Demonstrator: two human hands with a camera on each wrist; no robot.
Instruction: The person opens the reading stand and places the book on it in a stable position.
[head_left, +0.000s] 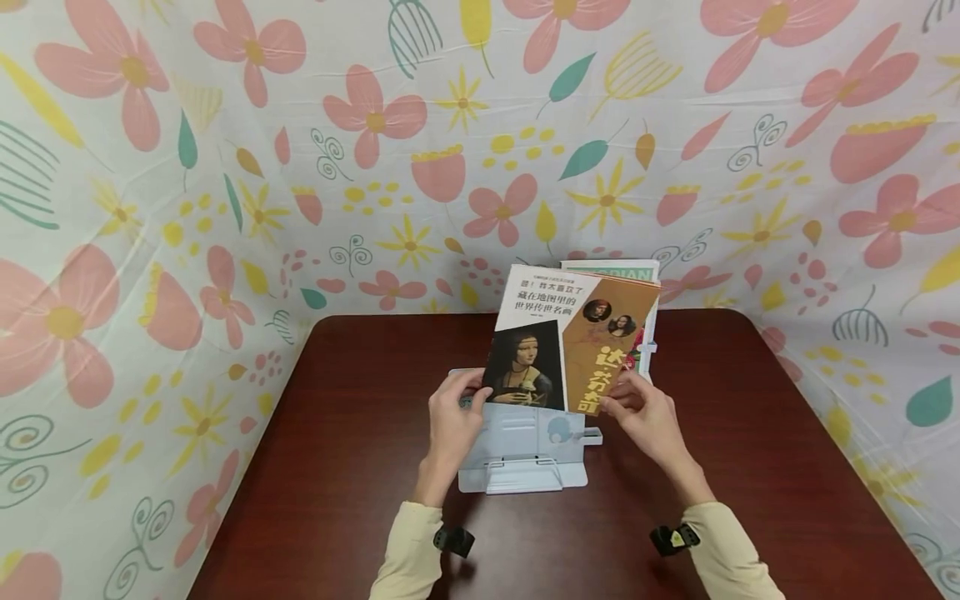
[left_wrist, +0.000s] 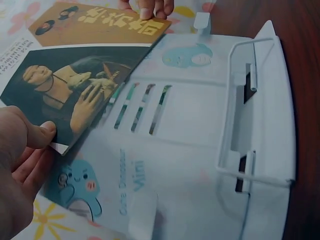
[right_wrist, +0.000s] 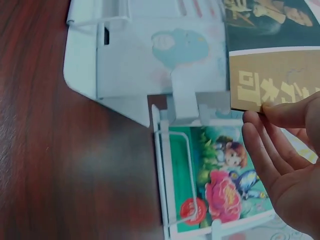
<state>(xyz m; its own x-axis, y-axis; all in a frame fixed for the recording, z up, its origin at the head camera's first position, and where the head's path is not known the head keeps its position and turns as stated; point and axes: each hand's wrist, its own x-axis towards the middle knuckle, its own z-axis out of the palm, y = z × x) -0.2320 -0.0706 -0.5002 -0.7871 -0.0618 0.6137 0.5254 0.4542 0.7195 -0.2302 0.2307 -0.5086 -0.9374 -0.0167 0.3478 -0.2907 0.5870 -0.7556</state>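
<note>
A thin book (head_left: 528, 362) with a portrait painting and a brown panel with gold lettering is held up, tilted, above a pale blue book stand (head_left: 517, 437). My left hand (head_left: 455, 417) pinches its lower left corner, thumb on the cover. At the lower right corner, my right hand (head_left: 649, 419) pinches the book between thumb and fingers. The stand has slots, dinosaur drawings and a wire page holder (left_wrist: 225, 110) along its front ledge. The book hides the upper part of the stand in the head view.
Behind and to the right, a green illustrated book (right_wrist: 225, 175) rests on a second stand (right_wrist: 161, 175) with its own wire holder. Both stand on a dark brown table (head_left: 352, 417). A flowered cloth (head_left: 450, 208) hangs behind the table and along its sides.
</note>
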